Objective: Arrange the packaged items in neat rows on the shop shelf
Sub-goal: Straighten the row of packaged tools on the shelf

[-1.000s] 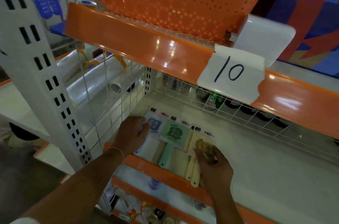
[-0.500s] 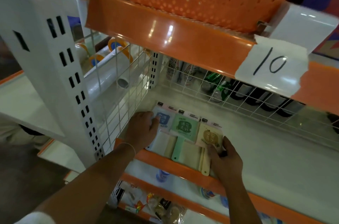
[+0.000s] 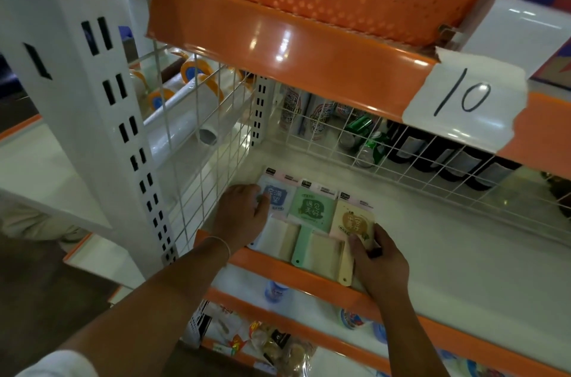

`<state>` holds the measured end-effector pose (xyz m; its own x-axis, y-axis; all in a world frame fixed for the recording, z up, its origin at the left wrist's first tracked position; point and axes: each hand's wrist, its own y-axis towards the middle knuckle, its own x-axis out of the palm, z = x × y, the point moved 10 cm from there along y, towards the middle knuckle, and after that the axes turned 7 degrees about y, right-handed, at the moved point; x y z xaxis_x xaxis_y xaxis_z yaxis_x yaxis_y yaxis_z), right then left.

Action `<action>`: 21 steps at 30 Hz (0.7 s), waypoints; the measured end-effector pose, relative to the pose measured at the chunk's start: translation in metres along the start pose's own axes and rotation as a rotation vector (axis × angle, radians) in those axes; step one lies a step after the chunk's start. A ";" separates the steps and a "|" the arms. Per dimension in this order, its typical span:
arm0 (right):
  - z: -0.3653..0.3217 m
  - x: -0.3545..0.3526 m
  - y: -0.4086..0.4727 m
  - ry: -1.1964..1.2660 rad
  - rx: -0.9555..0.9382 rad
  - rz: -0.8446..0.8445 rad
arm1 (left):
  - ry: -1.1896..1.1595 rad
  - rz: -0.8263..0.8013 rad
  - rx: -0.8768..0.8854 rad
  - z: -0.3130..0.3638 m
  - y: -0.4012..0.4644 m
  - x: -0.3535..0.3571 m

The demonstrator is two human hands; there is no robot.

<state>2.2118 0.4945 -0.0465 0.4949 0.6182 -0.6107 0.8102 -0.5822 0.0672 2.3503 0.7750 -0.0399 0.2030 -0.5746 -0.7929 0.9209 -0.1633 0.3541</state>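
3 flat packs lie side by side at the front left corner of the shelf (image 3: 463, 253), and I have a hand on each end of the row. My left hand (image 3: 239, 216) lies on the blue pack (image 3: 276, 194), fingers loosely bent with the tips touching its printed card; I judge it is pressing down, not gripping. My right hand (image 3: 378, 259) rests on the yellow pack (image 3: 355, 220), fingers spread fairly wide across the lower edge of its card, thumb toward the handle below. Between the 2 sets of fingertips sits the green pack (image 3: 312, 209), touching both neighbours. To square the row well, I would hold the blue pack still against the wire side and nudge the yellow one leftward and back, so the 3 top edges line up; right now they step down slightly toward my right fingers. Light, flat pressure should do, since the slick wrappers may slide over each other. Each card carries large Chinese characters, too blurred for me to read with confidence, plus a small dark logo at the top corner that I cannot make out. Above my fingers, a paper label (image 3: 463, 98) taped to the orange shelf edge reads "10" in handwriting.
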 end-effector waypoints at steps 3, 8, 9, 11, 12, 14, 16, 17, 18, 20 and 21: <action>0.003 0.001 0.001 0.020 0.011 -0.005 | -0.004 0.011 0.014 0.001 0.000 0.000; 0.001 0.003 0.001 0.014 -0.006 -0.025 | 0.002 0.015 0.018 0.001 0.000 0.000; 0.000 0.003 0.001 0.011 -0.015 -0.024 | 0.006 0.011 0.017 0.001 0.000 0.001; -0.002 0.003 0.001 0.021 -0.020 -0.019 | 0.011 0.006 0.011 0.000 0.000 0.002; -0.003 0.002 0.000 0.028 -0.021 -0.015 | 0.010 0.009 0.010 0.000 -0.001 0.001; -0.003 0.000 -0.001 0.052 -0.020 0.003 | -0.001 0.003 -0.001 -0.002 -0.001 0.002; 0.001 -0.004 -0.001 0.109 0.001 0.031 | -0.005 -0.018 -0.020 -0.003 0.000 0.004; 0.004 -0.005 -0.001 0.136 0.022 0.041 | -0.005 -0.030 -0.029 -0.003 0.000 0.006; 0.008 -0.007 0.000 0.166 0.049 0.052 | -0.007 -0.037 -0.033 -0.003 0.000 0.006; 0.018 -0.009 0.001 0.220 0.104 0.082 | -0.016 -0.045 -0.035 -0.003 0.000 0.007; 0.023 -0.010 0.002 0.233 0.124 0.095 | -0.022 -0.047 -0.037 -0.004 -0.001 0.007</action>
<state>2.2011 0.4744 -0.0586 0.6370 0.6546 -0.4071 0.7196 -0.6943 0.0095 2.3524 0.7742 -0.0476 0.1523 -0.5845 -0.7969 0.9408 -0.1612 0.2981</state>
